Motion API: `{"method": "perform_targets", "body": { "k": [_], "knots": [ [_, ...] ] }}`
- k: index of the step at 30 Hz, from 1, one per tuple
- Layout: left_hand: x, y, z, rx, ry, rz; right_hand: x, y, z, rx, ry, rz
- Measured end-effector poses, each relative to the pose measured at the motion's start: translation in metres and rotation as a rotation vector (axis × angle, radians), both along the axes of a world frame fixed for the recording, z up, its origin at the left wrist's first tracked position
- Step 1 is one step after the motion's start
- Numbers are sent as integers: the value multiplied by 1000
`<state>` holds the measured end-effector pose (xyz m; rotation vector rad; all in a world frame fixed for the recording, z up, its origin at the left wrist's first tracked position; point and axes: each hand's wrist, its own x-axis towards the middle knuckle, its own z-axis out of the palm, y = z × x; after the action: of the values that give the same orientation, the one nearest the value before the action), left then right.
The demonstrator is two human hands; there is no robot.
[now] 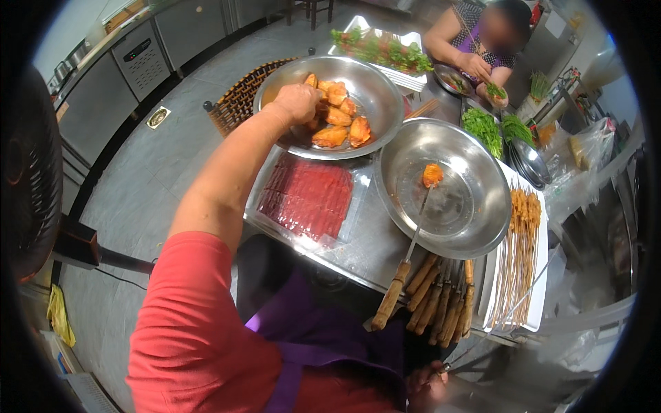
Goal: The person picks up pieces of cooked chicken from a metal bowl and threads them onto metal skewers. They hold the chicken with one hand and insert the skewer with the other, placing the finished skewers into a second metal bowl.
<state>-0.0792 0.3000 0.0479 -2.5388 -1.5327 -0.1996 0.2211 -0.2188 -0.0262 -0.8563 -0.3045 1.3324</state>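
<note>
My left hand (299, 103) reaches into a steel bowl (387, 103) of marinated chicken wing pieces (336, 116); its fingertips are hidden among them. Low in the view, my right hand (428, 384), blurred and partly cut off, is closed around the handle end of a thin metal skewer (467, 352) that slants up to the right. A second steel bowl (446, 227) holds one orange meat piece (433, 175) at the tip of a wooden-handled metal skewer (395, 294) lying over its rim. Several more wooden-handled skewers (439, 304) lie beneath this bowl, handles over the table edge.
Film-covered red meat (310, 196) lies on the metal table (361, 260). At right is a white tray (537, 304) of skewered meat. Beyond stand trays of green-wrapped skewers (382, 49) and leafy greens (483, 129); a co-worker (480, 46) handles greens. A fan (31, 170) stands left.
</note>
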Motion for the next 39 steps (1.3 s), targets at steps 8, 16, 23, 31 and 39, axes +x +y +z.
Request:
{"method": "perform_targets", "body": {
  "k": [8,16,23,31,39],
  "knots": [
    [-9,12,0,-253,-386,136,-7,14,4,-115,32,-13],
    [-34,-31,2,-1051,-1674,-157,-22,16,18,-323,-300,-11],
    [-9,-102,5,-1212,-1935,-384,-18,4,14,-156,-619,247],
    [15,-148,32,-1211,-2062,-334,-47,-6,28,-217,-716,221],
    [13,-160,33,-1232,-2046,-224,-47,-11,18,-154,-828,253]
  ]
}}
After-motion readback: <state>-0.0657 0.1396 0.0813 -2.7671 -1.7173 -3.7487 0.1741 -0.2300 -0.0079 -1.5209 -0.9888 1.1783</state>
